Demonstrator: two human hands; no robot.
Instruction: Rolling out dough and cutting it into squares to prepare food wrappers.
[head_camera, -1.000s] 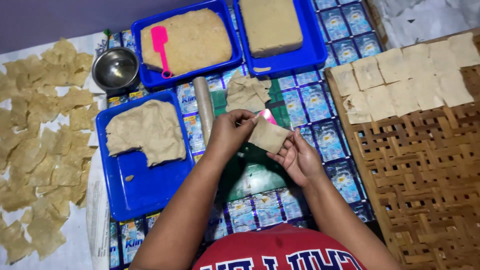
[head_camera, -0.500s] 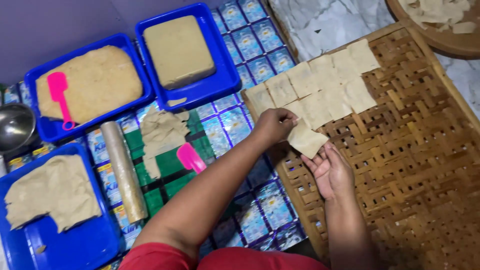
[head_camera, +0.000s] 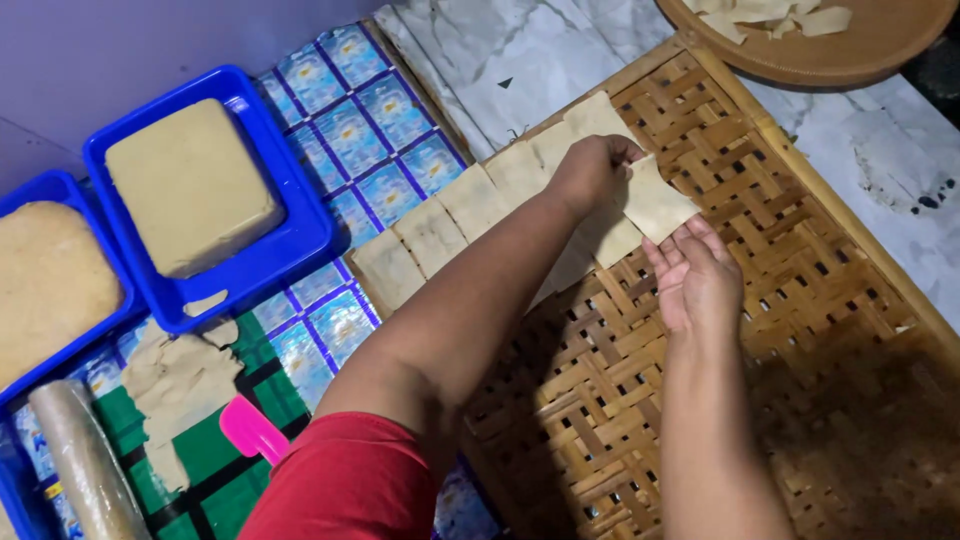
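My left hand (head_camera: 592, 172) reaches across and pinches the upper left edge of a thin, pale dough square (head_camera: 657, 205). It holds the square just over a woven bamboo tray (head_camera: 800, 300). Palm up, my right hand (head_camera: 695, 278) lies flat below the square, its fingertips touching the lower edge. A row of similar dough squares (head_camera: 470, 205) lies side by side along the tray's upper left rim. The held square sits at the right end of a second row under them.
A blue tray (head_camera: 290, 250) holds a smooth dough block, and a second blue tray (head_camera: 95, 335) holds rougher dough. On the patterned mat lie dough scraps (head_camera: 180, 380), a pink scraper (head_camera: 250, 430) and a rolling pin (head_camera: 85, 470). A round wooden tray (head_camera: 850, 65) with dough pieces is top right.
Both hands carried the dough square from the mat over to the bamboo tray and further right along the row. The view swung right with them.
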